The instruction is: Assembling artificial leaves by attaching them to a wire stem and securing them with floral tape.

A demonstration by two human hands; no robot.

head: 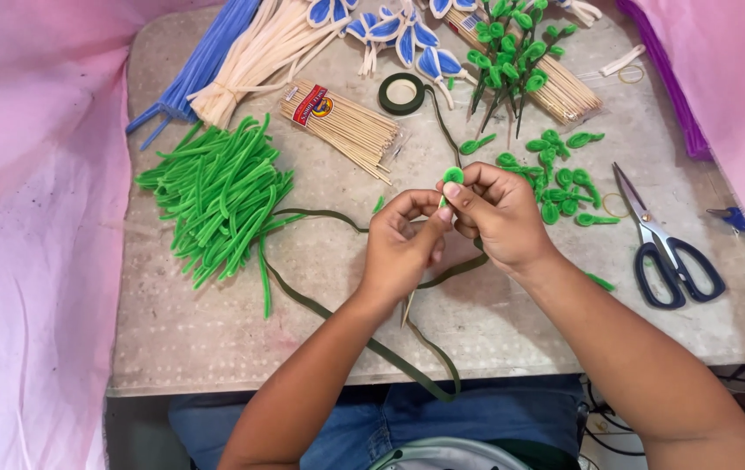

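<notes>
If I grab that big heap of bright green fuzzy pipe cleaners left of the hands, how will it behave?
The heap of bright green fuzzy pipe cleaners probably feels light. Its strands lie loose and criss-crossed, so some would likely snag and others drop. Several are already bent, suggesting they hold a bend rather than spring back.

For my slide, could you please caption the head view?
Two hands wrap dark green tape around a green leaf on a stick.

**Two hands meeting at mid-frame**

Both bare forearms rise from the lower edge of the frame and converge at its centre. The left hand [400, 239] is curled, knuckles up, its fingertips pinched together toward the right. The right hand [498, 213] sits slightly higher, thumb and forefinger pressed closed, touching the left hand's fingertips. Both wrists are bent inward.
</notes>
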